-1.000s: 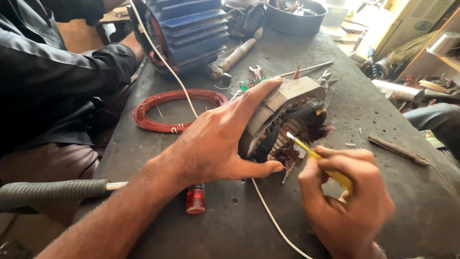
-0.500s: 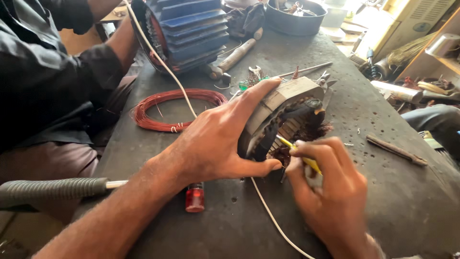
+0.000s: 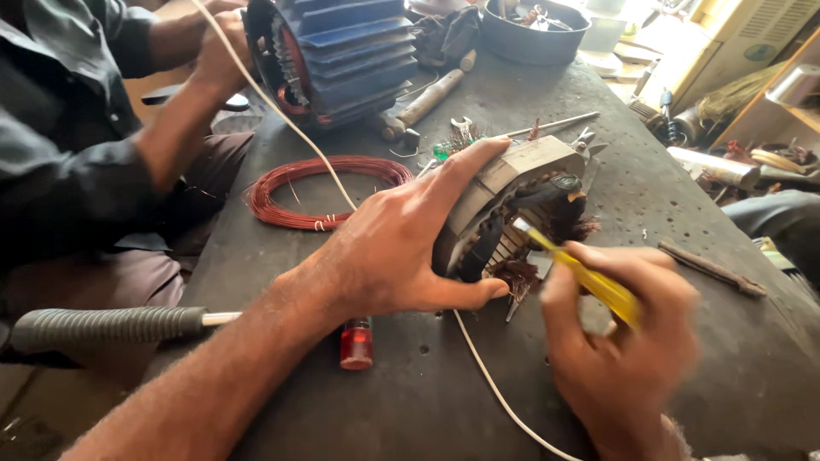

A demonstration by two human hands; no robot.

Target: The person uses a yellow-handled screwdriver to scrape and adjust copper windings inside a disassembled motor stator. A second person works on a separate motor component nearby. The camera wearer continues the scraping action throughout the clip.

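Change: since the earlier frames I see the right hand [image 3: 619,341] shifted lower and nearer the camera, blurred with motion; the yellow tool's tip now sits further out of the windings. The left hand has not moved off the stator.
Surface: dark metal workbench [image 3: 683,358], scuffed and dotted with small holes, with dust and wire scraps on it.
Room: cluttered workshop; shelving and boxes at upper right, bright light on the far edge.
Left hand [image 3: 401,248]: clasped over the stator [image 3: 521,183], fingers spread along its grey outer shell, thumb pressed under the lower rim.
Stator position: tilted on the bench centre, open face toward the right hand, dark copper windings showing inside.
Right hand: clenched around a yellow-handled tool [image 3: 589,277]; the tool's tip points into the stator's opening.
Nearby items: red wire coil [image 3: 290,201] lying flat left of the stator; white cord [image 3: 478,358] running across the bench; red-handled screwdriver [image 3: 356,343] beneath my left wrist; grey ribbed handle [image 3: 107,324] at lower left.
Co-worker: another person's hand [image 3: 224,51] rests at a blue finned motor housing [image 3: 342,51] at the far end.
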